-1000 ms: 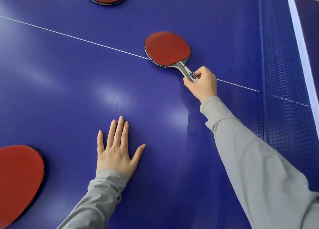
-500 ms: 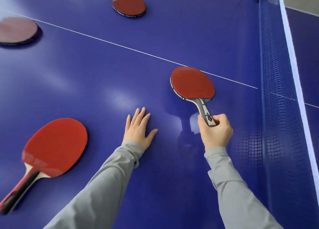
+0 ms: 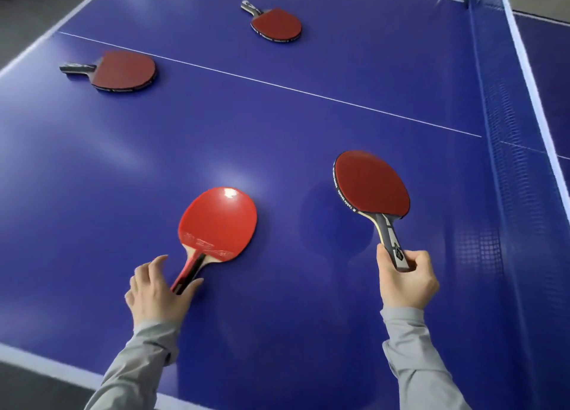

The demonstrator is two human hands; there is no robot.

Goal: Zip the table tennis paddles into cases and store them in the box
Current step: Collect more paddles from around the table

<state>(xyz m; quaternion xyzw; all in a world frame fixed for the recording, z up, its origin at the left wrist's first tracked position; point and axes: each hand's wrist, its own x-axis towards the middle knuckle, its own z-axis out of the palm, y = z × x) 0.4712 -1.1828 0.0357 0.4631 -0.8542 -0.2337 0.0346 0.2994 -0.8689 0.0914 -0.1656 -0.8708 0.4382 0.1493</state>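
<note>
Four red-faced paddles were in view: the near-left paddle, near-right paddle, far-left paddle and far-centre paddle; one net; two hands.

— What is the person wearing on the arms?
— Long sleeves in a pale grey fabric: the left sleeve and the right sleeve look alike.
— Any pattern or marking on them?
— None shows; the cloth is plain and smooth, creasing into soft folds near the wrists.
— And the cuffs?
— Each ends at the wrist in a simple hem. The left hand and right hand are bare, without rings or a watch.
</note>
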